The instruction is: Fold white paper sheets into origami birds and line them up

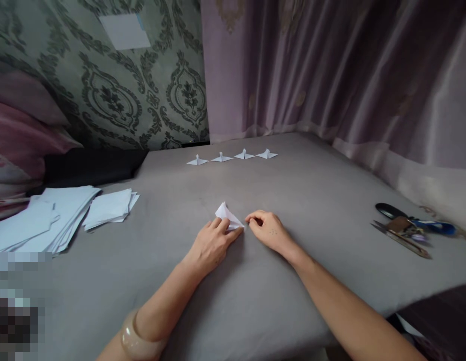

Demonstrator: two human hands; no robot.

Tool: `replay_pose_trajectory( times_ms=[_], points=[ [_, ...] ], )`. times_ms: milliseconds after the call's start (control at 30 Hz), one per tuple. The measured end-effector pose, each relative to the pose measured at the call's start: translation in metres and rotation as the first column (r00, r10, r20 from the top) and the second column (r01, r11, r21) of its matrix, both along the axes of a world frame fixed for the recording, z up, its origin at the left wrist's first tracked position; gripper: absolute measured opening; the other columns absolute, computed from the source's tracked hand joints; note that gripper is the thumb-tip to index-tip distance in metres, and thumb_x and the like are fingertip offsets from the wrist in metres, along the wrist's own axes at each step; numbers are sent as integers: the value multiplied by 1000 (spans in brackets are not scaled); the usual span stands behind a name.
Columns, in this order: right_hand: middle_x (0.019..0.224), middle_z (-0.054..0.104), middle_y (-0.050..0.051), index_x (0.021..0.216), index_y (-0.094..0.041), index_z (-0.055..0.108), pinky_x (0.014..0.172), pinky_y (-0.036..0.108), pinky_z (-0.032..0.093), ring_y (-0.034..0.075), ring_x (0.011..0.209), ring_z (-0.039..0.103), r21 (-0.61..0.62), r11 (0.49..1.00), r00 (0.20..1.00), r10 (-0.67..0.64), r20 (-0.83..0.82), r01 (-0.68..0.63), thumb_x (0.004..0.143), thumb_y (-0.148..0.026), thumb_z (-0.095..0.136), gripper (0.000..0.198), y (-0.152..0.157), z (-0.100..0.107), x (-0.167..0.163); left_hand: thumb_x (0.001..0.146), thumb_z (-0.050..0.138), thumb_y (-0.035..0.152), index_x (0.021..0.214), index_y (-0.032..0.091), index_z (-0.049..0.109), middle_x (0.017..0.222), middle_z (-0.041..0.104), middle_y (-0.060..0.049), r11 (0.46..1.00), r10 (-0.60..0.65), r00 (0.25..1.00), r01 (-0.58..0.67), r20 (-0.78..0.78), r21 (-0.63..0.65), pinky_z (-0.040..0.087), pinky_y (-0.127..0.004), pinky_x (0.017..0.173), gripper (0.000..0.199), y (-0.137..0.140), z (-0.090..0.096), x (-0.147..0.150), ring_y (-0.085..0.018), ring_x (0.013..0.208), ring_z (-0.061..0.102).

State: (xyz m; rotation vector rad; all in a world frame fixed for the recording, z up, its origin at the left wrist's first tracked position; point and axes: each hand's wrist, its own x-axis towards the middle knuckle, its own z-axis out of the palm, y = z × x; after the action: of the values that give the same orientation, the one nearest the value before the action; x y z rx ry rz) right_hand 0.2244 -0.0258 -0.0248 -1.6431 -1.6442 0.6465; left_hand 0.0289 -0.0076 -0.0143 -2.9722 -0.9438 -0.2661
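My left hand (212,244) holds the folded paper (223,211) down on the table (311,185), fingers bent over its near edge and thumb toward its right corner. The paper sits near the middle of the table, one point aimed away from me. My right hand (269,230) is just beside that right corner, fingers curled and thumb close to the forefinger, a narrow pose; from here I cannot tell whether the tips meet or pinch anything. A pale bangle (133,341) circles the left forearm.

Beyond the paper, I have four folded birds (243,155) in a row near the far edge, wings spread. Over to the left lie a small stack (107,208) of paper and, next to it, larger sheets (73,213), with a black cover (97,168) behind them. Well off to the right I get a pointed metal tool (413,246) and a blue item (438,226), too blurred to name. The curtain (233,75) hangs behind the table.
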Motion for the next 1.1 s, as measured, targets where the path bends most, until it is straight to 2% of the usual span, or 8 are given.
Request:
replay_pose_trajectory(
  times_ms=[67, 167, 233, 467, 700, 800, 900, 1100],
  points=[
    [80, 70, 4, 81, -18, 71, 67, 24, 46, 13, 69, 62, -9, 1000, 999, -28, -22, 28, 77, -18, 48, 23, 3, -2, 1, 88, 40, 13, 116, 22, 55, 91, 57, -7, 999, 9, 990, -14, 137, 41, 46, -31, 69, 34, 3, -2, -2, -19, 80, 53],
    [68, 68, 3, 82, -18, 70, 61, 24, 46, 14, 62, 61, -48, 997, 995, -72, -74, 68, 78, -21, 47, 24, 6, -3, 1, 85, 40, 10, 109, 19, 56, 94, 57, -8, 985, 84, 909, -137, 408, 102, 46, -31, 75, 30, 10, -1, -8, -19, 85, 53],
    [63, 66, 2, 83, -18, 70, 57, 24, 46, 14, 59, 61, -63, 994, 991, -91, -100, 85, 78, -22, 47, 24, 7, -4, 2, 82, 41, 7, 106, 19, 55, 99, 57, -9, 979, 75, 875, -156, 479, 133, 46, -34, 80, 31, 15, 2, -12, -20, 90, 52],
    [67, 67, 4, 88, -16, 70, 59, 25, 47, 14, 60, 60, -20, 998, 995, -61, -84, 59, 79, -24, 45, 28, 5, -7, 1, 74, 46, 6, 106, 19, 54, 108, 61, -7, 983, 19, 897, -98, 441, 156, 39, -39, 90, 36, 15, 5, -18, -23, 102, 48],
    [94, 69, 4, 93, -19, 70, 69, 25, 46, 12, 71, 58, 45, 999, 1000, 5, 11, -6, 75, -28, 56, 25, 3, -5, -7, 68, 44, 4, 107, 19, 54, 110, 60, -8, 969, 101, 873, -195, 477, 152, 37, -38, 90, 43, 19, -1, -29, -25, 103, 48],
    [91, 69, 1, 96, -21, 69, 67, 23, 44, 12, 70, 57, 41, 999, 997, 31, 69, -34, 71, -24, 59, 27, 0, -4, -10, 66, 44, 3, 96, 18, 55, 98, 61, -8, 937, 171, 789, -315, 589, 151, 39, -37, 88, 35, 24, -7, -34, -24, 97, 50],
    [91, 68, 0, 96, -23, 69, 65, 22, 43, 12, 70, 56, 45, 997, 991, 52, 125, -58, 68, -19, 60, 30, -4, -2, -12, 66, 45, 5, 84, 18, 54, 85, 60, -7, 917, 199, 754, -369, 626, 152, 41, -36, 82, 24, 23, -10, -37, -23, 88, 50],
    [90, 67, 0, 95, -23, 68, 66, 22, 42, 13, 71, 56, 63, 994, 979, 76, 188, -89, 68, -18, 60, 29, -7, 1, -14, 70, 45, 8, 71, 19, 52, 74, 58, -5, 914, 201, 777, -368, 596, 172, 40, -33, 76, 13, 19, -12, -34, -20, 77, 50]
  ],
)
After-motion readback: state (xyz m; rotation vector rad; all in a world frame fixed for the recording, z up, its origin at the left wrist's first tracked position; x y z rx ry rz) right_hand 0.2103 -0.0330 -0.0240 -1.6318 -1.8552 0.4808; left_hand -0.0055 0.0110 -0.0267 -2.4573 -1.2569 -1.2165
